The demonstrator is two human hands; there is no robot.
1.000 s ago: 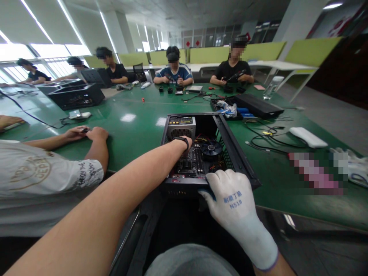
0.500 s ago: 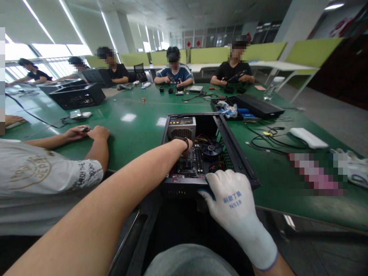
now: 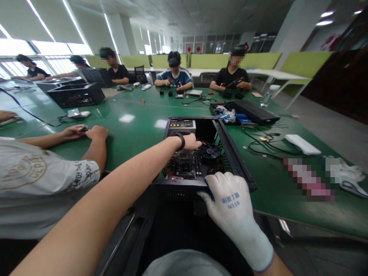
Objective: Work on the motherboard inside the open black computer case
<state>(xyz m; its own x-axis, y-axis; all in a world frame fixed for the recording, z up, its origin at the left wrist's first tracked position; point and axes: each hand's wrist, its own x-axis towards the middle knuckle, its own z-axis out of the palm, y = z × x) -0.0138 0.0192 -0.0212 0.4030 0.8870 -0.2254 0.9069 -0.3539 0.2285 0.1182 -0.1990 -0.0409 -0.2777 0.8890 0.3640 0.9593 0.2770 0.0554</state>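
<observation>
An opened black computer case [image 3: 235,161] lies on the green table in front of me, its inside facing up. It holds a power supply [image 3: 181,125], a motherboard [image 3: 184,165] and a black cooling fan [image 3: 209,151]. My left hand [image 3: 191,142], bare with a black band at the wrist, is over the inside, between the power supply and the fan. Its fingers look curled together, and what they hold, if anything, is hidden. In a white work glove, my right hand [image 3: 230,191] grips the near edge of the case, thumb against the front face and fingers over the rim.
Black cables [image 3: 258,142], a white block-shaped object [image 3: 303,144] and a white glove [image 3: 349,176] lie to the right. Beyond the case is a black tray with gloves [image 3: 227,114]. A co-worker's hands [image 3: 86,132] rest close on the left. Several people sit around the table.
My left hand has risen from deeper in the case and shifted right toward the fan, uncovering more of the motherboard. My right hand keeps its grip on the case edge.
</observation>
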